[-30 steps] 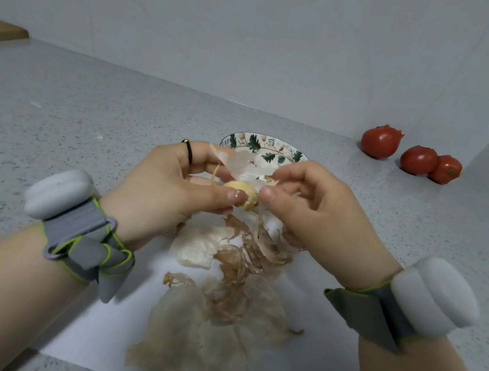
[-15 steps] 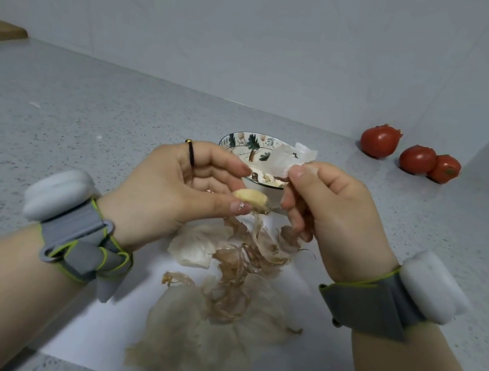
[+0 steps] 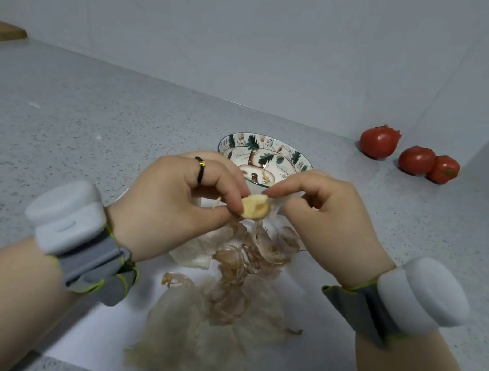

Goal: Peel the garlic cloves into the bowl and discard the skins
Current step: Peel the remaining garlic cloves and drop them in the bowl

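Head view:
Garlic clove [image 3: 254, 206]: pinched in left hand [image 3: 182, 204], just near of patterned bowl [image 3: 243, 146].
Right hand [image 3: 326, 228]: pinching skin strip [image 3: 276, 202] at the clove.
Handling: probably light, firm, slick once bare; papery skin likely to tear, so best pulled from the tip.

Home kitchen: speckled countertop [image 3: 53, 121], tomatoes [image 3: 379, 141], patterned bowl [image 3: 266, 154].

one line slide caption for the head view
Left hand holds a garlic clove; right hand pinches its skin over discarded skins, bowl behind.
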Tool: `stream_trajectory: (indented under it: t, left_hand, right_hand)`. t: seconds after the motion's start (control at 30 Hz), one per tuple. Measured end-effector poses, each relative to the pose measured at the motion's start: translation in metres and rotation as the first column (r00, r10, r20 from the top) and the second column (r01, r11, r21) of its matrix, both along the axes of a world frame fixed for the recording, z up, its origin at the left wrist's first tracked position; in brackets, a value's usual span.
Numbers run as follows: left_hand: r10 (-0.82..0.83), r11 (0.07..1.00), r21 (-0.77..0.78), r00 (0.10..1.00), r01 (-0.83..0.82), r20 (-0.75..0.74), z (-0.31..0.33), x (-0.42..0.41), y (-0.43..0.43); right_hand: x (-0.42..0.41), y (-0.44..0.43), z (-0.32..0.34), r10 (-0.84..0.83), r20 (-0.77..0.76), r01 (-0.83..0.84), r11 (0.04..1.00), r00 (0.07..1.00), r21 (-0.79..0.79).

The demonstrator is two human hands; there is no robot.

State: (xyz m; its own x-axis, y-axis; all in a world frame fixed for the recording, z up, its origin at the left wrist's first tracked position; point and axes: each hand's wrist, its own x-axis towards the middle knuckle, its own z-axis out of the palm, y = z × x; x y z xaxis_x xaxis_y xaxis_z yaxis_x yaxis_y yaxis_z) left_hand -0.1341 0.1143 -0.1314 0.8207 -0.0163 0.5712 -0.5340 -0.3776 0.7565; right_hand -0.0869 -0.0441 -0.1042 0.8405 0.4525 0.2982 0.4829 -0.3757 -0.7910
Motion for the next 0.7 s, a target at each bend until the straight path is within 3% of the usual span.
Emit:
stream_trajectory:
  t: [0.2,0.3,0.43,0.7]
  left_hand:
    - [-0.008,0.999,0.038,0.999,0.007,0.032,0.0,0.0,-0.001]
    - [-0.008,0.999,0.032,1.0,0.007,0.026,-0.001,0.001,0.0]
    - [-0.008,1.0,0.027,1.0,0.008,0.008,-0.002,0.002,0.001]
    - [-0.019,0.998,-0.062,0.998,0.016,-0.058,0.0,0.003,0.002]
  right_hand:
    - [-0.003,-0.003,0.006,0.136,-0.051,-0.129,0.984,0.989,0.121]
    - [-0.003,-0.002,0.001,0.252,-0.07,-0.25,0.968,0.965,0.03]
    - [-0.002,0.005,-0.007,0.239,0.074,-0.231,0.967,0.968,-0.103]
    - [-0.001,0.006,-0.008,0.243,0.005,-0.242,0.962,0.97,0.124]
